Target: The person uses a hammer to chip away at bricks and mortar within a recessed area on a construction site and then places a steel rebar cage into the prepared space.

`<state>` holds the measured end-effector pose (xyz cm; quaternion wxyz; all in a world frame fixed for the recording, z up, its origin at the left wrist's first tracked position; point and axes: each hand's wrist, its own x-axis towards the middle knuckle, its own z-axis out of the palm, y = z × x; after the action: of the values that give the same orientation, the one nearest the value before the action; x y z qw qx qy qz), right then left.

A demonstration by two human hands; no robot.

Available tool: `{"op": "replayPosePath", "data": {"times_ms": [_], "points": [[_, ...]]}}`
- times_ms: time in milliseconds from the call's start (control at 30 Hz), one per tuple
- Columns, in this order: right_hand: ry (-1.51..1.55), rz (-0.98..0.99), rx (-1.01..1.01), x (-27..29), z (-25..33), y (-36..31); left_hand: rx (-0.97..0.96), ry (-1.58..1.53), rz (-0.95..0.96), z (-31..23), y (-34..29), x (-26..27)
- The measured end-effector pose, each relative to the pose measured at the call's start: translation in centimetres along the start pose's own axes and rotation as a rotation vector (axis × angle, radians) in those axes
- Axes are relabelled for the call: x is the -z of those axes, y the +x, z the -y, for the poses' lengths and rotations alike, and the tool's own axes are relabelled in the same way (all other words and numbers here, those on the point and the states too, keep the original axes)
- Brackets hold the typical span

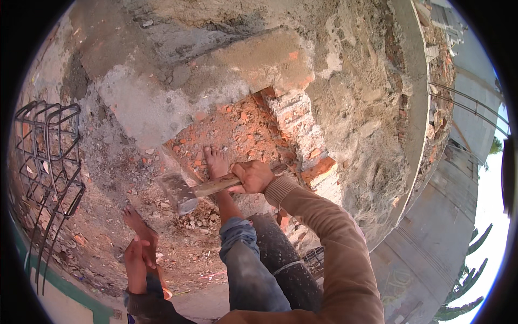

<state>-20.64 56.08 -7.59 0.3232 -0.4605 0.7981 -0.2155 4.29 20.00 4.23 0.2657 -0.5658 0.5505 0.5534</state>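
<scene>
Right arm first: long tan-brown cloth sleeve (345, 254), soft folds creasing around elbow, finishing in snug ribbed cuff (280, 190), fine ridges showing clearly at wrist. Over to left: dark brown sleeve (156, 308), deep in shade, weave too dim to read. Down to legs now: faded blue-grey denim trouser leg (251, 275), worn pale and dusty along front, hem rolled into thick, bunched blue band (238, 237). Below it, bare right foot (216, 162); bare left foot (137, 220) too.
</scene>
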Motion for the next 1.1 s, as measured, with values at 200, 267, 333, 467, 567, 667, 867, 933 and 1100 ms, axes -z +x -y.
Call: {"op": "replayPosePath", "data": {"times_ms": [200, 267, 333, 467, 567, 667, 867, 933, 1100], "points": [[-0.382, 0.760, -0.971, -3.3, -7.7, -14.7, 0.101, 0.150, -0.006, -0.2, 0.4, -0.6], [-0.068, 0.555, -1.049, -1.3, -2.2, -10.7, 0.087, 0.065, -0.011, 2.8, 1.5, 1.2], [0.034, 0.395, -0.876, 1.0, 2.4, -7.4, 0.042, -0.015, 0.022, 2.7, 1.7, 0.6], [0.059, 0.014, -0.186, 2.3, 5.2, 0.5, -0.001, 0.021, -0.026, 0.0, 0.0, -1.4], [-0.018, -0.107, -0.033, 0.3, -2.2, -2.4, 0.164, 0.026, -0.083, -2.6, -1.5, -2.0], [-0.213, 0.571, -1.012, 0.3, -11.9, -14.3, 0.144, 0.083, 0.099, -1.1, -1.6, -1.2], [-0.036, 0.325, -0.860, -0.6, -2.3, -8.3, 0.020, 0.034, 0.072, 3.7, 2.2, 0.6], [0.035, 0.236, -0.718, 2.4, 3.0, -2.4, 0.081, 0.049, 0.052, 1.5, 1.8, -0.4], [-0.138, 0.300, -0.524, 0.0, -3.9, -3.9, 0.032, 0.089, 0.012, -1.0, -0.9, -0.2]]}}
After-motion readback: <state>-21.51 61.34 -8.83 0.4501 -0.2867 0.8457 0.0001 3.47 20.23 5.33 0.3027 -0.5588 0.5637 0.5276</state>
